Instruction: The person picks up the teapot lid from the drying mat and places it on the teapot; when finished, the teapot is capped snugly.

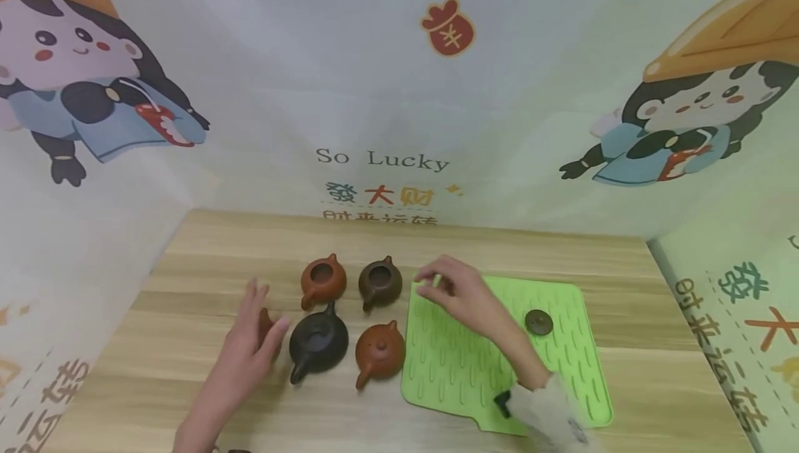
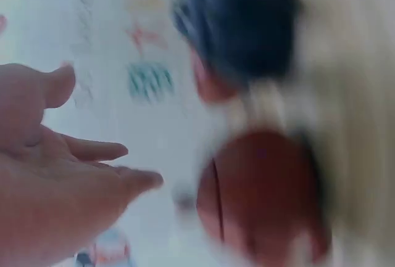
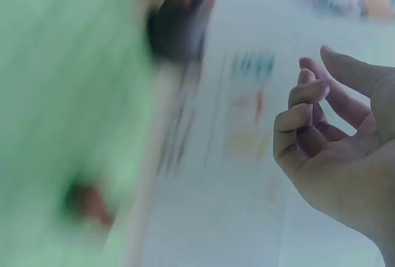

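Note:
My left hand (image 1: 248, 345) is raised at the left of the group of teapots, fingers extended, holding nothing. A reddish-brown teapot (image 2: 262, 196) lies mostly hidden behind it in the head view. Beside that hand stands a black teapot (image 1: 319, 342). An orange-brown teapot (image 1: 380, 351) with its lid on is to the right. Behind them are two lidless teapots, one orange-brown (image 1: 333, 285) and one dark brown (image 1: 390, 288). My right hand (image 1: 462, 293) hovers over the left part of a green mat (image 1: 449, 370), fingers loosely bent, nothing in them.
A dark brown round lid (image 1: 539, 322) lies on the right part of the mat. Everything stands on a wood-grain table (image 1: 250, 245). A printed cloth (image 1: 374, 92) rises behind the table and along both sides. Both wrist views are blurred.

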The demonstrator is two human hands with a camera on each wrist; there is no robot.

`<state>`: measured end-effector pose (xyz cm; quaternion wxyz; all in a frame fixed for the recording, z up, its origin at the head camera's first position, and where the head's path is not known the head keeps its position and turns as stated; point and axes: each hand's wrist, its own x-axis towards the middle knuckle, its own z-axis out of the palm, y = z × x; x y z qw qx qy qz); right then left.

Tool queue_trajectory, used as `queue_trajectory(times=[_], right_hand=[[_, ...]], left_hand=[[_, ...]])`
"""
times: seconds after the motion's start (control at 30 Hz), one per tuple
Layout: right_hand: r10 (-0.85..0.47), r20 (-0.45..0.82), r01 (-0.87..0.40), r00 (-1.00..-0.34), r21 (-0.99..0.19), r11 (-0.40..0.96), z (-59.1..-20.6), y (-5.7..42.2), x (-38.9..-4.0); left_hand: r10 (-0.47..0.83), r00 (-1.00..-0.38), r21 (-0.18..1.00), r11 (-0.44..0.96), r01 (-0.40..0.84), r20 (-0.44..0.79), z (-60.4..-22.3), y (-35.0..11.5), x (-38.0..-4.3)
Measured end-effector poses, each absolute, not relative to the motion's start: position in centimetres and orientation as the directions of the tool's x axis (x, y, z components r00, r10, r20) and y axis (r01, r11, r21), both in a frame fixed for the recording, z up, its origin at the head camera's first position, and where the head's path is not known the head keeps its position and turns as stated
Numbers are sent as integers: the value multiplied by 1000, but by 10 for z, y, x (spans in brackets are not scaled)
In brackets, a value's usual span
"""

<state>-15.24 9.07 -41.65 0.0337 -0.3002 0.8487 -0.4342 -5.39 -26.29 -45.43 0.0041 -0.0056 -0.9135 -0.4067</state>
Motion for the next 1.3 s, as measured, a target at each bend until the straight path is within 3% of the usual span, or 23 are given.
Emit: queue_trajectory(times=[0.2,0.4,0.6,0.9,1.07,1.3], right_hand=[[-293,164,-317,-942,-720,618,-438,209,-134],[-254,0,-177,-967,-718,673,-457,265,-126],[-271,-127,-88,-954,-748,658,-473,274,-122],[-144,-106,-20,-984,-733,679,-487,266,-119],[-116,-85,-23,-990,-702,712,-490,264,-119],[-135,-73,-35,-988,-748,663,-491,262,-118]], left_hand=[[133,-979,764,613,202,152,-501,-214,-99],[161,-983,825,542,160,85,-526,-185,-136],[201,-980,839,534,105,-5,-537,-179,-151],[243,-967,827,557,75,-76,-526,-165,-154],[219,-970,828,559,35,-107,-502,-149,-149],[128,-980,810,584,-50,-153,-488,-138,-143]])
